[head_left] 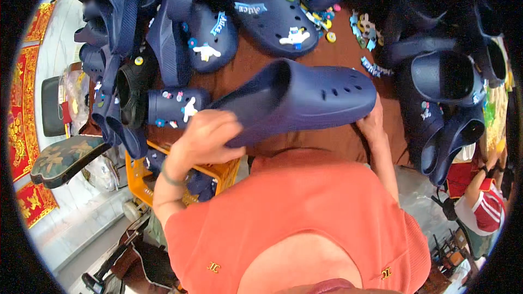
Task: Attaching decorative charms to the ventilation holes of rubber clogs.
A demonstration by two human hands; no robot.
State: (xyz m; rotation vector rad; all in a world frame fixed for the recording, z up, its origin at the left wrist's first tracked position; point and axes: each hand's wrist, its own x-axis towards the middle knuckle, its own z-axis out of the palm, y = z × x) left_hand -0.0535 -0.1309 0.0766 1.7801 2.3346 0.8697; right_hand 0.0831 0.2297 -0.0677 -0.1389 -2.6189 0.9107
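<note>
A navy blue foam clog (321, 95) is held up in front of me, its open heel end to the left and its toe with several round holes to the right. No charms show on it. My left hand (210, 137) is closed round the heel rim. At the toe, my right hand (371, 121) grips the clog from the side and below, its fingers partly hidden behind it. Just left of the held clog lies another navy clog (177, 106) with small charms. Loose charms (368, 30) lie on the brown tabletop (338, 144) beyond.
More navy clogs (272, 22) with charms crowd the table's far side, with others piled at left (117, 11) and right (444, 76). An orange crate (226, 177) holds clogs below the left edge. A camouflage-patterned seat (68, 158) stands left; another person (482, 207) is at right.
</note>
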